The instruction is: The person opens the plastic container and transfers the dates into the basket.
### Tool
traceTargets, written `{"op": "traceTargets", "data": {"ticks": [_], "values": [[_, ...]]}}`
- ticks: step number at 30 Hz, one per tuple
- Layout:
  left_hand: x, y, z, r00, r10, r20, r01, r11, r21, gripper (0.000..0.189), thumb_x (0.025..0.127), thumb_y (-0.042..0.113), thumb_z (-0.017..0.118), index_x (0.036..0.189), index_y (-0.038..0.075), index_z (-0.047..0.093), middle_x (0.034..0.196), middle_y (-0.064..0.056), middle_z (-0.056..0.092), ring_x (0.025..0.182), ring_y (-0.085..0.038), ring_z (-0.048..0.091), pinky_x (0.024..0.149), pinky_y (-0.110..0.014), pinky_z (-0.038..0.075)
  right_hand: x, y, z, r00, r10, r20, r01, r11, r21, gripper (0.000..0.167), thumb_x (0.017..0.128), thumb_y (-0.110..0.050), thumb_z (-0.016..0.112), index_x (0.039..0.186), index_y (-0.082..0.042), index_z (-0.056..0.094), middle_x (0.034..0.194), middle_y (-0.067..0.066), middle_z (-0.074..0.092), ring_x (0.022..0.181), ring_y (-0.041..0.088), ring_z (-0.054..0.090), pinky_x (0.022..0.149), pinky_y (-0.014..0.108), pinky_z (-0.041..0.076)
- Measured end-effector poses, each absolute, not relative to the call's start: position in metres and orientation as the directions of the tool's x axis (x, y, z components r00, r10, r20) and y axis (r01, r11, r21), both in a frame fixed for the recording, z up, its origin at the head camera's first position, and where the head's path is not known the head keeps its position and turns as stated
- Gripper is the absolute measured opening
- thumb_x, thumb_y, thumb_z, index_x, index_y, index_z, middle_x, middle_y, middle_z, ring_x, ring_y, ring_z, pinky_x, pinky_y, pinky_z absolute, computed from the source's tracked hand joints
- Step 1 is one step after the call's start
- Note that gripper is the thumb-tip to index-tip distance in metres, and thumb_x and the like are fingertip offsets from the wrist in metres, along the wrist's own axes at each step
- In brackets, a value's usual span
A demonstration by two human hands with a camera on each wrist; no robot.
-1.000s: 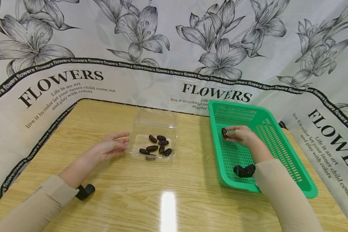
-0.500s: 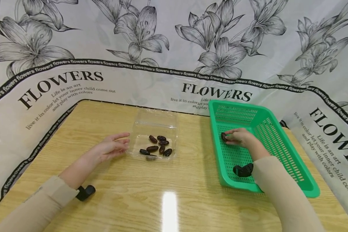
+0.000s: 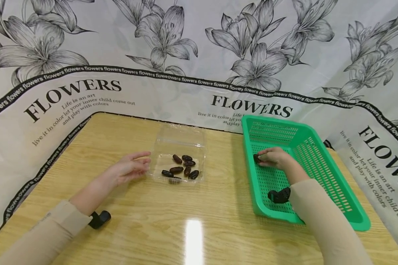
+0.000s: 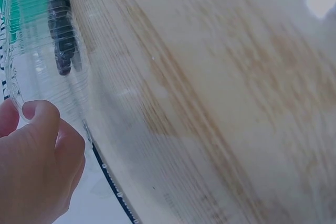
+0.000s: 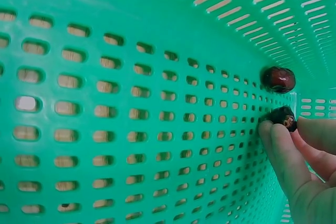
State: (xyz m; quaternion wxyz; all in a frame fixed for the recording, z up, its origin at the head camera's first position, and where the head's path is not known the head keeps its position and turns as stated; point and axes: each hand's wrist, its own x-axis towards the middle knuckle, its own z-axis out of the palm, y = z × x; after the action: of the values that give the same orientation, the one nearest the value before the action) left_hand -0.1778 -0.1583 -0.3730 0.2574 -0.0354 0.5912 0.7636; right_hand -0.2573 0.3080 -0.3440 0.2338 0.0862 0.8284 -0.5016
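Note:
A clear plastic hinged-lid box point(image 3: 160, 160) stands open on the table with several dark brown dates point(image 3: 177, 170) in it. My left hand point(image 3: 129, 169) is at its left side; in the left wrist view the fingertips point(image 4: 43, 109) pinch the box's rim. My right hand point(image 3: 274, 158) reaches inside the green plastic basket point(image 3: 256, 195). Between thumb and fingers it holds one date point(image 5: 283, 118), low beside the basket's floor. Another date point(image 5: 278, 80) lies just past it, near the basket wall. From the head view, the fingers partly cover the held date.
The wooden table point(image 3: 146, 228) runs under both containers. A white flower-printed cloth point(image 3: 172, 92) rises behind the table and along its sides. The basket's tall slotted walls surround the right hand. A black camera mount point(image 3: 99, 219) is on the left wrist.
My right hand has lowered slightly into the basket with the date still in its fingers. The left hand keeps its place at the box, and the head view has shifted a little.

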Motion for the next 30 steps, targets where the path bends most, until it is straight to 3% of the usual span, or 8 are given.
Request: {"op": "traceTargets", "data": {"ticks": [7,15,22,26,30], "values": [[-0.178,-0.157,-0.372,-0.863,0.346,-0.368,-0.437,-0.148,0.887,0.068,0.091,-0.010,0.047,0.148,0.000,0.012,0.150,-0.024,0.012,0.110,-0.015,0.044,0.073,-0.019,0.046,-0.258,0.304,-0.344,-0.871,-0.065,-0.486,0.383,0.528,-0.757,0.041,0.095,0.002,0.045,0.132,0.016,0.036,0.113,0.021,0.046,0.071,0.008,0.061,0.074,0.025,0.052],[-0.180,-0.155,-0.375,-0.863,0.353,-0.363,-0.439,-0.166,0.883,0.069,0.090,-0.011,0.046,0.148,0.000,0.011,0.150,-0.024,0.011,0.104,-0.012,0.046,0.073,-0.019,0.046,-0.259,0.300,-0.340,-0.861,-0.004,-0.509,0.411,0.585,-0.699,0.037,0.093,0.003,0.048,0.127,0.015,0.041,0.086,0.012,0.057,0.064,0.011,0.061,0.066,0.027,0.054],[-0.180,-0.157,-0.374,-0.864,0.351,-0.362,-0.435,-0.155,0.887,0.068,0.091,-0.010,0.046,0.148,-0.001,0.010,0.150,-0.024,0.011,0.106,-0.013,0.046,0.073,-0.019,0.047,-0.258,0.300,-0.332,-0.861,0.014,-0.509,0.416,0.597,-0.686,0.040,0.094,0.001,0.047,0.130,0.016,0.039,0.093,0.018,0.058,0.064,0.012,0.060,0.066,0.028,0.054],[-0.179,-0.158,-0.375,-0.863,0.355,-0.360,-0.436,-0.161,0.885,0.068,0.091,-0.010,0.046,0.148,-0.001,0.010,0.150,-0.024,0.010,0.106,-0.013,0.046,0.074,-0.019,0.046,-0.255,0.300,-0.323,-0.876,-0.028,-0.481,0.373,0.594,-0.713,0.046,0.095,-0.004,0.046,0.136,0.014,0.034,0.119,0.036,0.049,0.087,0.026,0.064,0.074,0.030,0.053],[-0.178,-0.158,-0.374,-0.863,0.357,-0.357,-0.436,-0.168,0.884,0.069,0.091,-0.010,0.046,0.148,-0.001,0.009,0.150,-0.024,0.009,0.106,-0.013,0.045,0.074,-0.019,0.046,-0.252,0.297,-0.307,-0.884,-0.109,-0.454,0.329,0.545,-0.771,0.052,0.098,-0.009,0.043,0.141,0.012,0.023,0.137,0.036,0.030,0.122,0.043,0.042,0.085,0.032,0.049]]}}
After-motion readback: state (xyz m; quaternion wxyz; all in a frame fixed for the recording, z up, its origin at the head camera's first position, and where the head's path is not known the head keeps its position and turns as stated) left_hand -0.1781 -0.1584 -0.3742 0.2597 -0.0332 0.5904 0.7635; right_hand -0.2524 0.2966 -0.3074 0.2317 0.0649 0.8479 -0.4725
